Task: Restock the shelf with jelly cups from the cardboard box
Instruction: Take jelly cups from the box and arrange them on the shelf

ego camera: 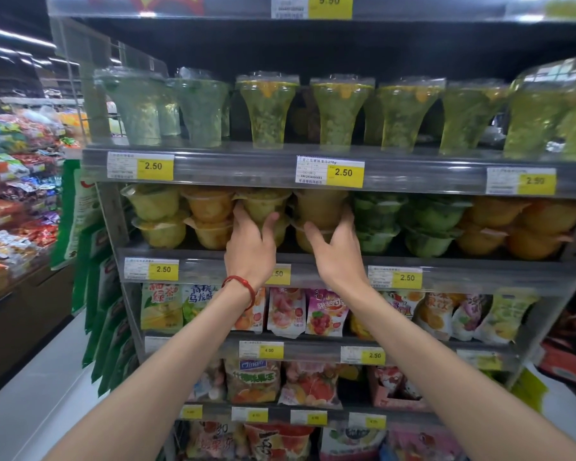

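Ok so I'm on the placing step here. Both hands are up at the middle shelf (207,272), seating cups into the front row. My left hand (250,242), the one with the red bracelet (243,287), has its fingers (238,211) and thumb wrapped round a green cup (263,204) on top of a stack. My right hand (336,251) is grasping the yellow cup (320,206) stack just beside it, thumb low on the front. So the cups I'm handling are on the shelf, between the orange cups (210,207) to the left and the dark green cups (376,211) to the right. The box isn't in view at all, so I can't tell how many are left. Next move, I reckon: nudge both stacks in till they sit square, let go without tipping them, then reach for the box. The snag is the rail of the shelf above (246,168), which hangs right over the top cups. I'd pull my hands straight out, not up. The neighbouring stacks sit tight on both sides, so they're easy to knock. There are tall cups (266,114) above, pouches (326,311) below, and price tags (343,173) along the rails.
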The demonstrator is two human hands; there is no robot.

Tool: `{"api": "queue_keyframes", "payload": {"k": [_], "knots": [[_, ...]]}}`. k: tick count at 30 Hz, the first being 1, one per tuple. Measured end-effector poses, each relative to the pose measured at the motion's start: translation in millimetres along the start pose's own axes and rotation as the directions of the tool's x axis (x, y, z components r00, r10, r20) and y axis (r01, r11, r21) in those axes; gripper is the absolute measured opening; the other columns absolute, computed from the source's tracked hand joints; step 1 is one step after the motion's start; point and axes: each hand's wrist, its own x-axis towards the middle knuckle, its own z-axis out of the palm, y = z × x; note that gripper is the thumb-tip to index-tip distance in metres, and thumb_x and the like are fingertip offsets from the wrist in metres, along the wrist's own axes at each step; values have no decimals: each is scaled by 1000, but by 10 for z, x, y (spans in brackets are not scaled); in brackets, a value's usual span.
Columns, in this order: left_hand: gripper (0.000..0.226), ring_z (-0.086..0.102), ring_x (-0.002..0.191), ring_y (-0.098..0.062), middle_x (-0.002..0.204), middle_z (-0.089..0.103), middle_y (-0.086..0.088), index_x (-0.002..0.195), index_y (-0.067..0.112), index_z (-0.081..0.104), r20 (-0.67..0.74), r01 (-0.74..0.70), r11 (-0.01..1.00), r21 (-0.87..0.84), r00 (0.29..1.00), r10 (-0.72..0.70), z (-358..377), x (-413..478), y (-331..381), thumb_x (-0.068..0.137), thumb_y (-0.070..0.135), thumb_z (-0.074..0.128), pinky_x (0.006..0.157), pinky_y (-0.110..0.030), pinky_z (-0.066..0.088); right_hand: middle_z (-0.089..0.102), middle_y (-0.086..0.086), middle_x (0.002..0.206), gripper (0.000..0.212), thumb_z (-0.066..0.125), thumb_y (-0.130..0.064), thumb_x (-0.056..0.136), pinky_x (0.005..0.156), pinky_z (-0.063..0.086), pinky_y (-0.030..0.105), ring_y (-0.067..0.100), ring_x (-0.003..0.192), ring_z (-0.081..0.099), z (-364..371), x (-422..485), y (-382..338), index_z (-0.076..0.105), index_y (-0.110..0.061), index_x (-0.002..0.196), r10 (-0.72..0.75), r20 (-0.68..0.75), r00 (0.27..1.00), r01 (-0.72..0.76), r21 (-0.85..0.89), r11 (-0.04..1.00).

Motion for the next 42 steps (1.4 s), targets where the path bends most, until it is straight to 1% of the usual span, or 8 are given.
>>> {"api": "queue_keyframes", "payload": {"k": [4, 7, 12, 16, 21, 25, 33, 42], "knots": [[54, 58, 110, -40, 132, 54, -10, 132, 17, 32, 10, 10, 1000, 11, 1000, -10, -12, -11, 45, 97, 56, 41, 87, -53, 50, 18, 0, 168, 86, 59, -40, 101, 125, 22, 37, 17, 154, 21, -69, -201, -60, 4, -18, 164, -16, 51, 999, 20, -76, 997], [52, 53, 119, -34, 135, 51, -8, 133, 17, 34, 49, 10, 997, -71, 999, -7, -48, -3, 34, 97, 53, 46, 96, -48, 46, 13, -4, 168, 83, 59, -36, 101, 120, 19, 28, 15, 153, 20, -109, -377, -135, 7, -18, 163, -1, 51, 999, 4, -75, 997], [57, 41, 133, -22, 146, 40, -6, 147, 16, 27, 70, -79, 993, -92, 994, 86, -230, -127, 38, 99, 39, 48, 107, -29, 33, 36, -9, 148, 57, 60, -27, 101, 113, 42, 35, 8, 134, 42, -31, -618, -223, 35, -21, 152, -12, -43, 999, 13, 23, 1000], [43, 45, 124, -15, 141, 43, -6, 143, 11, 40, 5, -155, 985, 75, 988, 155, -482, -325, -6, 103, 28, 43, 97, -16, 29, 54, -8, 132, 43, 62, -20, 100, 93, 48, 18, 5, 120, 54, 189, -672, -264, 49, -22, 141, -43, -14, 999, 44, 73, 996], [31, 57, 92, -8, 125, 49, -1, 129, 13, 52, -146, -98, 993, 68, 983, 107, -936, -332, -220, 99, 22, 50, 89, -29, 48, 56, -4, 138, 47, 63, -19, 99, 97, 50, 23, 8, 121, 57, 586, -675, -421, 48, -20, 143, -36, 106, 994, 23, 127, 992], [45, 50, 114, -18, 132, 43, -4, 134, 11, 43, -256, -8, 992, 130, 966, 41, -1221, -205, -428, 93, 24, 57, 99, -32, 43, 40, -1, 158, 63, 62, -26, 100, 119, 37, 40, 16, 142, 42, 844, -586, -583, 34, -18, 155, -44, 176, 983, 31, 79, 996], [88, 31, 141, -21, 157, 23, -5, 153, 13, 10, -170, 135, 989, 57, 978, -124, -1299, 163, -712, 89, 43, 62, 109, -28, 27, 17, 4, 170, 87, 60, -33, 101, 124, 18, 36, 22, 155, 17, 1202, -384, -726, 3, -13, 163, -20, 263, 965, 23, -9, 1000], [76, 58, 117, -27, 136, 55, -2, 144, 20, 20, -145, 171, 982, -73, 973, -181, -1174, 442, -810, 89, 57, 57, 88, -34, 43, 47, 9, 148, 63, 61, -39, 99, 116, 35, 45, 28, 138, 43, 1461, -181, -674, 29, -17, 148, 8, 169, 986, -24, 93, 995]]}}
